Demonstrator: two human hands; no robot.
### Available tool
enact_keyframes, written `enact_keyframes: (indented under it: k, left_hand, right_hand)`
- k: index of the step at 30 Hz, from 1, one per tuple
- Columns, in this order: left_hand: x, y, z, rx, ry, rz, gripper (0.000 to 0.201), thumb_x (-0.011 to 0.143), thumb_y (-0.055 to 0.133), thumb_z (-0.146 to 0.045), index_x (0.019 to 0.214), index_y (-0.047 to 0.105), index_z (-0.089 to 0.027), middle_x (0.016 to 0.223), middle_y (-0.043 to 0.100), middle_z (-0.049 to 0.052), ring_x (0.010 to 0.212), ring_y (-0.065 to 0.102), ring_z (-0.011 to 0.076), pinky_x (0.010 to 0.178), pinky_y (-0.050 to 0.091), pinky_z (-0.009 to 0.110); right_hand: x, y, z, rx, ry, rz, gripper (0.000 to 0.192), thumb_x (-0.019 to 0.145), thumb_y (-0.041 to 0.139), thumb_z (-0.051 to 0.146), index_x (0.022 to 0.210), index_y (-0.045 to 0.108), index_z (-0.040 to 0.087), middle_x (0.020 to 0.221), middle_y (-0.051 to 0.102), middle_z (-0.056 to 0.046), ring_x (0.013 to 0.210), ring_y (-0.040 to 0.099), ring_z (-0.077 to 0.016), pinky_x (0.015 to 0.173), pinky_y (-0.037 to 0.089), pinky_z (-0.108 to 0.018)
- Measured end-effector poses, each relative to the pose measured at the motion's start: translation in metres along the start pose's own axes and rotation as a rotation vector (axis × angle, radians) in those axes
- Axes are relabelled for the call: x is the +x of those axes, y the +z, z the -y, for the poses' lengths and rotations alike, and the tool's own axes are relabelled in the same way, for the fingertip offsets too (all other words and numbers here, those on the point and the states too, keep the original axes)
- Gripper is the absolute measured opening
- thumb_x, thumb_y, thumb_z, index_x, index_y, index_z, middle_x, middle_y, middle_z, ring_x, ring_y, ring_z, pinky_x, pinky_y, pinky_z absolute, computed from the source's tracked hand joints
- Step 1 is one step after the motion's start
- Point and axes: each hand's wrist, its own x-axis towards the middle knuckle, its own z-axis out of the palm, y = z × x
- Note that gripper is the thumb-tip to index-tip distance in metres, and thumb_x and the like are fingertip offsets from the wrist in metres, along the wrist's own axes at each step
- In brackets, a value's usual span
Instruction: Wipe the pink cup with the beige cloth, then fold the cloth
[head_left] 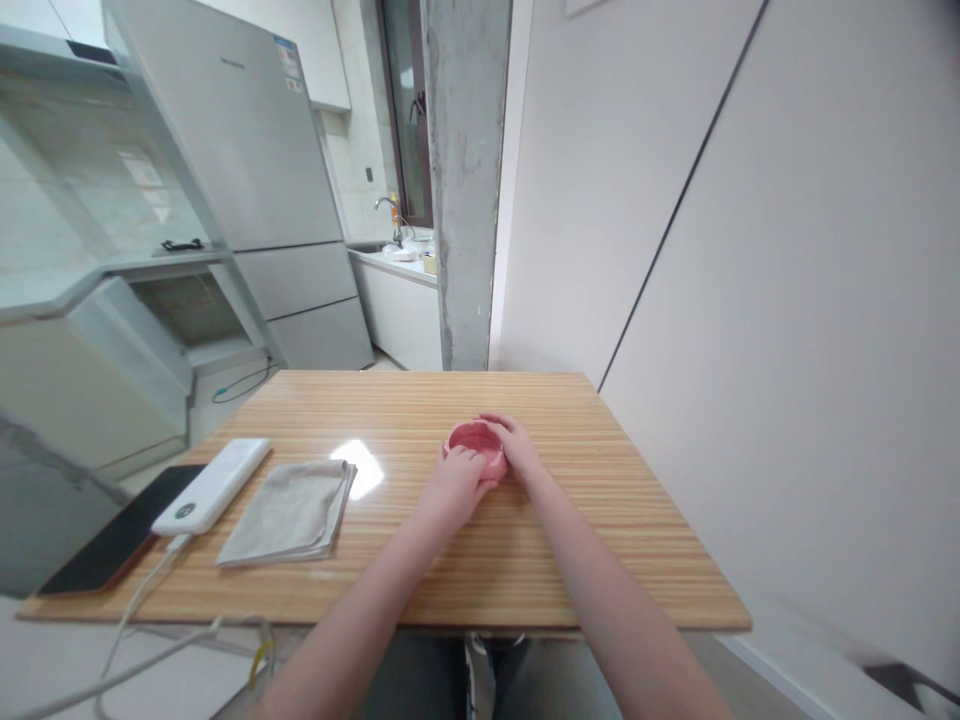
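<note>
A small pink bowl [493,464] with an uneven rim is on the wood-grain table, a little right of the middle. My left hand [459,482] grips its near side, with the fingers curled over the rim into the hollow and the thumb outside. Around the right and far side wraps my right hand [513,446], its fingers bent along the rim. The bottom of the bowl and part of its near wall are hidden by my hands. Left of the hands lies a folded grey cloth [289,510], apart from them.
On the table's [600,540] left side, a white power bank [214,485] with a plugged-in cable [142,590] lies partly over a dark flat tablet-like object [112,540]. A white wall [637,200] runs along the right. A fridge [247,160] and sink counter [397,300] stand beyond.
</note>
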Motion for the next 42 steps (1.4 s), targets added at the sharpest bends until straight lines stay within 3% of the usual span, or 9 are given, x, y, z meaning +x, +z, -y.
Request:
enact_keyframes:
  k: [8, 13, 15, 18, 22, 27, 31, 36, 42]
  left_hand:
    - [0.0, 0.006, 0.009, -0.017, 0.05, 0.024, 0.019, 0.079, 0.058, -0.029, 0.092, 0.062, -0.016, 0.099, 0.064, 0.01, 0.1, 0.053, 0.0251, 0.099, 0.028, 0.048]
    - [-0.024, -0.021, 0.024, -0.011, 0.122, -0.093, 0.036, 0.083, 0.052, -0.033, 0.117, 0.052, -0.024, 0.124, 0.054, 0.007, 0.119, 0.043, 0.0246, 0.108, 0.011, 0.054]
    - [-0.048, -0.041, 0.052, 0.076, -0.018, -0.251, 0.037, 0.087, 0.041, -0.031, 0.122, 0.049, -0.023, 0.127, 0.052, 0.008, 0.121, 0.042, 0.0238, 0.109, 0.009, 0.053]
    - [-0.093, -0.069, 0.106, 0.264, -0.418, -0.381, 0.036, 0.087, 0.03, -0.022, 0.112, 0.056, -0.014, 0.112, 0.059, 0.013, 0.106, 0.053, 0.0251, 0.097, 0.034, 0.042]
    - [-0.141, -0.089, 0.158, 0.548, -0.796, -0.211, 0.041, 0.086, 0.024, -0.023, 0.11, 0.056, -0.013, 0.107, 0.06, 0.017, 0.09, 0.058, 0.0324, 0.075, 0.043, 0.042]
    - [-0.153, -0.088, 0.172, 0.484, -0.993, -0.042, 0.056, 0.084, 0.027, -0.049, 0.112, 0.052, -0.008, 0.098, 0.062, 0.022, 0.091, 0.059, 0.0366, 0.073, 0.043, 0.045]
    - [-0.136, -0.09, 0.163, 0.302, -0.991, 0.084, 0.05, 0.08, 0.033, -0.051, 0.098, 0.057, -0.012, 0.092, 0.064, 0.019, 0.088, 0.06, 0.0347, 0.072, 0.043, 0.041]
    - [-0.089, -0.097, 0.103, 0.148, -0.483, -0.01, 0.03, 0.079, 0.04, -0.044, 0.081, 0.054, -0.018, 0.09, 0.063, 0.01, 0.086, 0.058, 0.0249, 0.072, 0.04, 0.032]
    - [-0.006, -0.099, 0.031, -0.343, -0.112, 0.103, 0.029, 0.075, 0.051, -0.048, 0.074, 0.051, -0.018, 0.07, 0.053, -0.002, 0.068, 0.049, 0.0148, 0.06, 0.036, 0.025]
  right_hand:
    - [-0.005, 0.002, -0.003, -0.04, 0.001, -0.01, 0.024, 0.068, 0.061, 0.033, 0.086, 0.069, 0.02, 0.091, 0.07, -0.004, 0.091, 0.062, -0.0194, 0.089, 0.045, -0.036]
    - [-0.005, 0.001, -0.005, -0.033, -0.02, 0.017, 0.024, 0.068, 0.061, 0.034, 0.087, 0.069, 0.02, 0.093, 0.07, -0.004, 0.092, 0.062, -0.0194, 0.089, 0.045, -0.036]
    - [-0.002, 0.0, -0.007, -0.029, -0.01, 0.018, 0.025, 0.068, 0.06, 0.034, 0.087, 0.068, 0.021, 0.092, 0.07, -0.004, 0.091, 0.063, -0.0197, 0.088, 0.046, -0.036]
    - [0.002, -0.001, -0.009, -0.037, 0.003, 0.02, 0.024, 0.067, 0.06, 0.034, 0.086, 0.069, 0.021, 0.091, 0.071, -0.004, 0.091, 0.063, -0.0203, 0.087, 0.046, -0.036]
    - [0.004, 0.0, -0.008, -0.079, -0.013, 0.002, 0.022, 0.066, 0.061, 0.033, 0.082, 0.069, 0.02, 0.089, 0.071, -0.004, 0.089, 0.063, -0.0205, 0.086, 0.046, -0.036]
    - [0.004, 0.0, -0.008, -0.1, -0.011, 0.018, 0.023, 0.068, 0.058, 0.033, 0.083, 0.068, 0.02, 0.089, 0.07, -0.004, 0.089, 0.063, -0.0198, 0.085, 0.047, -0.035]
    - [0.005, -0.002, -0.006, -0.136, -0.043, -0.04, 0.026, 0.069, 0.057, 0.033, 0.089, 0.066, 0.02, 0.099, 0.068, -0.005, 0.095, 0.061, -0.0199, 0.089, 0.046, -0.035]
    - [0.001, -0.001, 0.014, -0.146, -0.214, -0.136, 0.028, 0.072, 0.057, 0.034, 0.093, 0.064, 0.018, 0.111, 0.063, -0.009, 0.109, 0.055, -0.0207, 0.098, 0.039, -0.036]
    - [-0.027, 0.007, 0.059, 0.175, -0.095, 0.19, 0.051, 0.074, 0.057, 0.054, 0.116, 0.055, 0.024, 0.114, 0.062, -0.007, 0.109, 0.056, -0.0204, 0.091, 0.045, -0.035]
